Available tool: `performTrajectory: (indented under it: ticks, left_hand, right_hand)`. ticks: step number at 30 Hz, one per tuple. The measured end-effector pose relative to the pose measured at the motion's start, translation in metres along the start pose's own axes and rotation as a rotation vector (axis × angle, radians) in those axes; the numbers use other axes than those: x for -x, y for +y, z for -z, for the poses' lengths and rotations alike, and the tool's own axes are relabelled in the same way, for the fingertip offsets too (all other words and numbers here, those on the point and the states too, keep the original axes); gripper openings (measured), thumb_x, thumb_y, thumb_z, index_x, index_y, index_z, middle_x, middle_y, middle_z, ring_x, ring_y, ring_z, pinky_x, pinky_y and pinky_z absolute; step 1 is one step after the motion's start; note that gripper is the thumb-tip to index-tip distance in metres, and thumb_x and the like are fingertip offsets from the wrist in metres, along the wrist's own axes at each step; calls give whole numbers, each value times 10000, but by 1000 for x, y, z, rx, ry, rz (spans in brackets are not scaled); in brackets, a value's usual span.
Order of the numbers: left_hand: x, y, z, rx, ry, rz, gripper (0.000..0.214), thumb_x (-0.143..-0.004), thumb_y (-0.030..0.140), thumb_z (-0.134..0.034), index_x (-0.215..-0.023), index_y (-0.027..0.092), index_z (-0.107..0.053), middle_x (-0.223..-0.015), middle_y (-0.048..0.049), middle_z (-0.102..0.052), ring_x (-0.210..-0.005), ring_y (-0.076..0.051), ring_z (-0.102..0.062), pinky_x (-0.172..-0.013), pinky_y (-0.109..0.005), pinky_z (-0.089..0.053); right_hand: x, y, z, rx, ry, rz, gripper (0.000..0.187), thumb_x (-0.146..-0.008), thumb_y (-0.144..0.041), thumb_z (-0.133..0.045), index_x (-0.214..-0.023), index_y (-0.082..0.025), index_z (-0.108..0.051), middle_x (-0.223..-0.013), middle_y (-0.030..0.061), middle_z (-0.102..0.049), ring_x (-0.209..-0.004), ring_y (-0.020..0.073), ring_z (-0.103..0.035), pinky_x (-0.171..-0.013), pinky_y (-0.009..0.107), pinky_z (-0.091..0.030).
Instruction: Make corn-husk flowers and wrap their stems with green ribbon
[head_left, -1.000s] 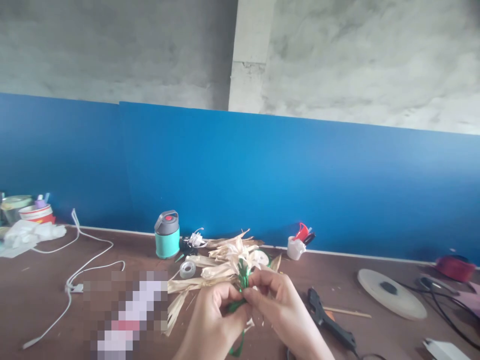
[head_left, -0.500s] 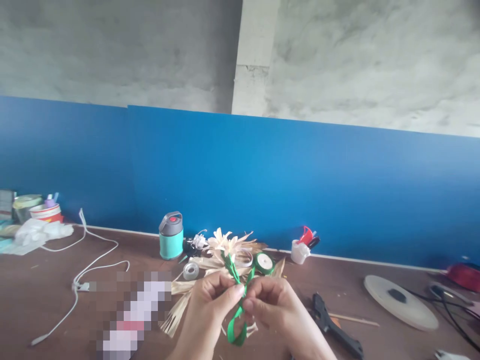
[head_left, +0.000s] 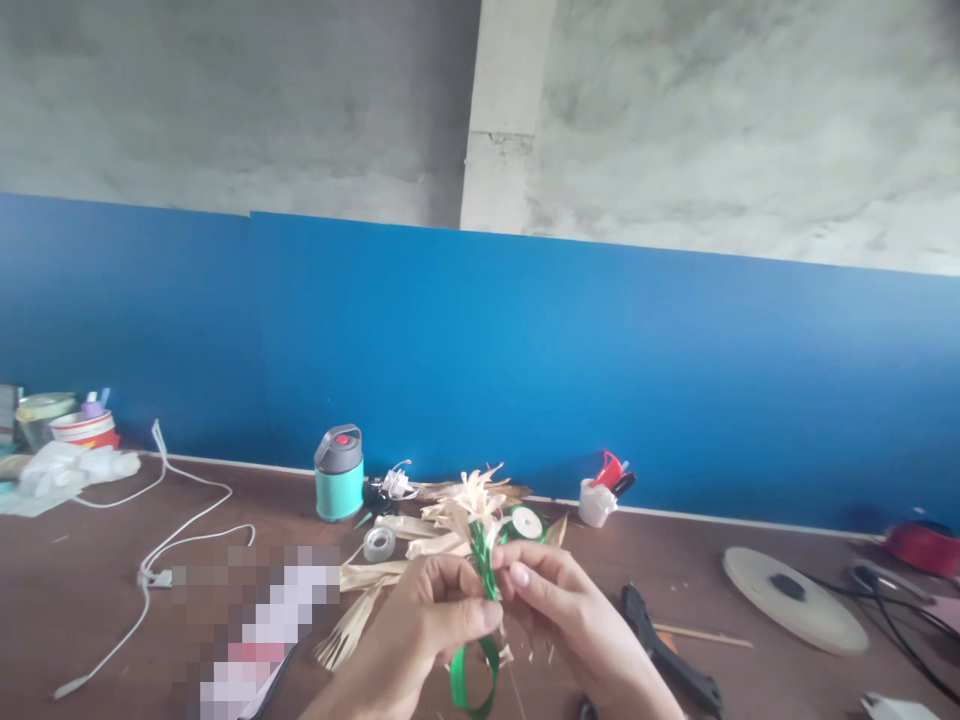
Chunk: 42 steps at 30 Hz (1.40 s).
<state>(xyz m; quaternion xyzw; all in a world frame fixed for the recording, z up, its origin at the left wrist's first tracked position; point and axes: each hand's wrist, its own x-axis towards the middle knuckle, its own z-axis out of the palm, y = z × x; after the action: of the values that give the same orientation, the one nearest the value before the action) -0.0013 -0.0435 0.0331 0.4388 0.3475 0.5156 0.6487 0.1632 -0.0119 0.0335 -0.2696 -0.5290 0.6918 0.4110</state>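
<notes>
Pale, straw-like artificial flowers [head_left: 478, 497] stand upright between my hands, their stem wrapped in green ribbon [head_left: 474, 688]. My left hand [head_left: 442, 610] is closed on the stem, thumb across its lower part. From under that thumb the ribbon hangs in a loose loop. My right hand [head_left: 551, 590] has its thumb and index finger bent together at the upper right of the stem, touching it. Its other fingers are partly hidden. Behind the flowers lies a green ribbon spool [head_left: 526, 522]. Dry pale husk strips [head_left: 367, 580] are spread beside my left hand.
A tape roll [head_left: 379, 543] and a turquoise flask [head_left: 339, 475] stand left of the flowers. A black glue gun [head_left: 664, 650] lies right of my right hand, near a round pale disc [head_left: 795, 600]. White cables [head_left: 150, 570] trail at left; a white cup [head_left: 596, 502] stands behind.
My right fingers have moved up along the stem from the ribbon lower down. The flowers have turned and shifted slightly right, and the ribbon loop now hangs wider and lower.
</notes>
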Motion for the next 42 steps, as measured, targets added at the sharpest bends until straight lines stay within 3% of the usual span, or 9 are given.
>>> performTrajectory:
  ticks: [3, 8, 15, 20, 24, 26, 31, 39, 42]
  left_hand:
    - [0, -2, -2, 3, -96, 40, 331, -569, 310, -790, -527, 179, -490, -462, 92, -342, -430, -46, -165, -445, -250, -65]
    - [1, -8, -4, 19, -157, 109, 385, -536, 368, -854, -543, 179, -519, -421, 101, -365, -390, -33, -184, -428, -251, -66]
    - [2, -6, -6, 51, -154, 115, 417, -529, 401, -875, -546, 180, -521, -384, 122, -332, -351, -21, -186, -412, -254, -65]
    - [5, -6, -6, 105, -189, 130, 402, -517, 364, -882, -552, 163, -536, -522, 58, -534, -366, -4, -208, -414, -253, -69]
    - [4, -9, -4, 143, -257, 146, 362, -548, 344, -874, -568, 175, -555, -443, 88, -444, -347, -10, -164, -404, -250, -43]
    - [3, -8, -3, 143, -267, 157, 334, -539, 326, -880, -561, 169, -586, -465, 73, -481, -350, -10, -182, -400, -245, -45]
    - [4, -5, -2, 129, -276, 123, 242, -523, 330, -879, -575, 173, -702, -590, 7, -647, -383, -21, -297, -409, -236, -97]
    - [6, -2, -5, 88, -249, 59, 220, -523, 326, -877, -534, 186, -708, -487, 55, -493, -452, -56, -359, -471, -214, -234]
    - [7, 1, -9, 105, -247, 17, 189, -549, 273, -857, -520, 181, -694, -554, 32, -554, -555, -88, -479, -577, -215, -346]
  right_hand:
    - [-2, 5, -1, -109, -110, -23, 275, -676, -383, -818, -739, -132, -725, -688, 13, -613, -579, 77, -500, -545, 182, -359]
    - [-6, 14, 4, -188, -196, -48, 239, -607, -333, -859, -667, -136, -737, -632, 15, -623, -592, 110, -546, -570, 213, -408]
    - [-6, 14, 3, -226, -219, 11, 224, -617, -328, -837, -641, -134, -725, -626, 13, -593, -590, 110, -521, -565, 210, -393]
    - [-5, 11, -1, -160, -255, 1, 274, -540, -358, -854, -607, -138, -706, -579, -15, -533, -546, 97, -456, -550, 212, -368]
    - [-5, 12, -2, -193, -277, -22, 259, -539, -348, -834, -551, -141, -679, -557, -14, -538, -531, 99, -454, -531, 209, -344]
    - [-5, 12, -4, -215, -271, -34, 243, -534, -333, -833, -568, -144, -685, -556, -14, -544, -535, 108, -471, -524, 212, -339]
    - [-1, 8, -6, -165, -269, -11, 250, -547, -335, -830, -578, -130, -689, -520, -15, -552, -479, 90, -433, -509, 220, -316]
    - [3, -1, -12, -102, -237, -21, 324, -532, -404, -828, -565, -147, -634, -534, -25, -511, -514, 97, -401, -548, 231, -319]
    - [3, -3, -15, -80, -214, -14, 337, -513, -413, -828, -533, -155, -612, -535, -29, -483, -528, 99, -371, -542, 232, -295]
